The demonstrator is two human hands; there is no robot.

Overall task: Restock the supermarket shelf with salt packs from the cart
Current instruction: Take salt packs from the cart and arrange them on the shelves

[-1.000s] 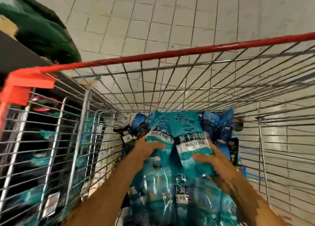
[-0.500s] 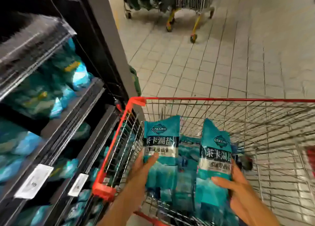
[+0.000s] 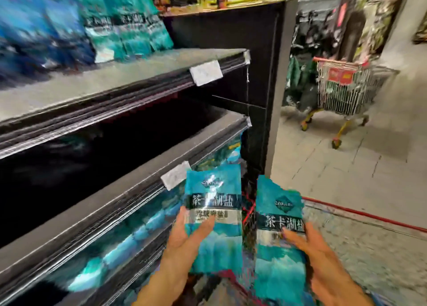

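At far left, teal salt packs (image 3: 129, 26) are standing in a blurred row on the upper shelf (image 3: 111, 74), with a white price tag (image 3: 205, 72) clipped to its front edge. Below it, the middle shelf (image 3: 129, 178) is carrying a second white tag (image 3: 176, 175), and more teal packs (image 3: 129, 241) are lying on the level beneath.

Near the camera, the left hand (image 3: 187, 234) is gripping one salt pack (image 3: 213, 213) upright, thumb lying across its front, just beside the middle shelf's edge. To the right, the right hand (image 3: 316, 257) is gripping a second salt pack (image 3: 279, 236), also upright, thumb across its label. The two packs are sitting close together but apart.

Behind them the red rim of the cart (image 3: 360, 214) is showing. Far right, another wire cart (image 3: 346, 91) is standing on the tiled floor (image 3: 335, 167).
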